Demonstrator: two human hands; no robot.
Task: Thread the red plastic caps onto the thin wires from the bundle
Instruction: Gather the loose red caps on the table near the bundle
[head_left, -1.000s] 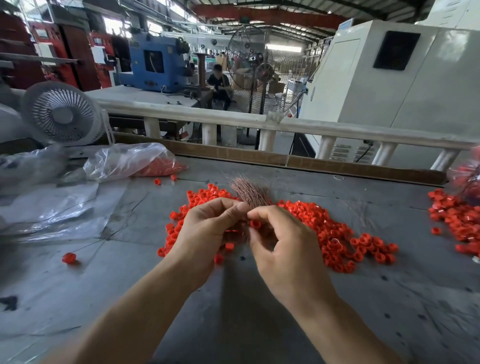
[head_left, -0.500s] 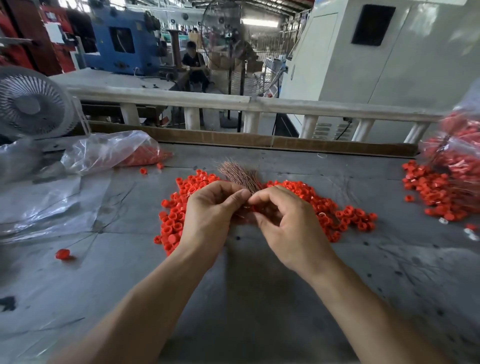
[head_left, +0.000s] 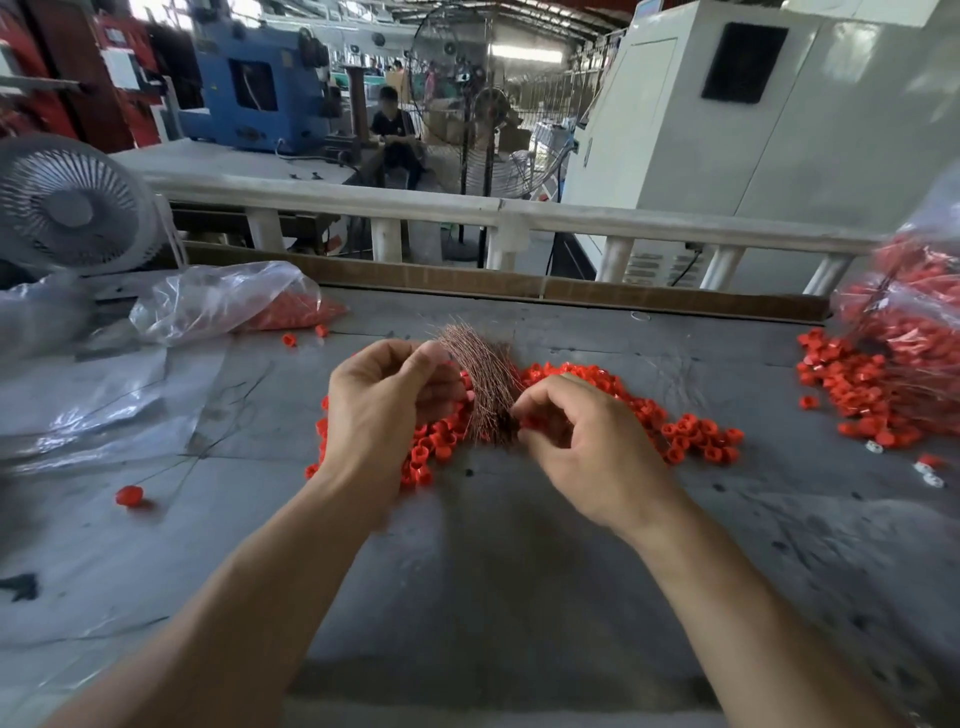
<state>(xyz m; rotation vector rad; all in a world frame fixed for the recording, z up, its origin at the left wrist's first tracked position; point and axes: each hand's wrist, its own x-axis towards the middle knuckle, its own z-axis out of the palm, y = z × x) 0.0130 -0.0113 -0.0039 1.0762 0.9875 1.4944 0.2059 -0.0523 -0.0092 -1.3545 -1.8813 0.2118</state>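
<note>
Grey bench (head_left: 493, 597): wire bundle (head_left: 485, 384) upright, fanning away from both hands.

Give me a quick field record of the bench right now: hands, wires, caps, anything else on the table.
left hand: curled around the wire bundle, holding it upright and fanned
right hand: fingertips pinching at the bundle's lower part; whether a cap is between them is hidden
cap pile: loose red caps on the table, under and behind both hands
second pile: red caps at right edge, beside a clear bag
left bag: clear plastic, some red caps inside
stray cap: alone, left of the hands
fan: far left
</note>
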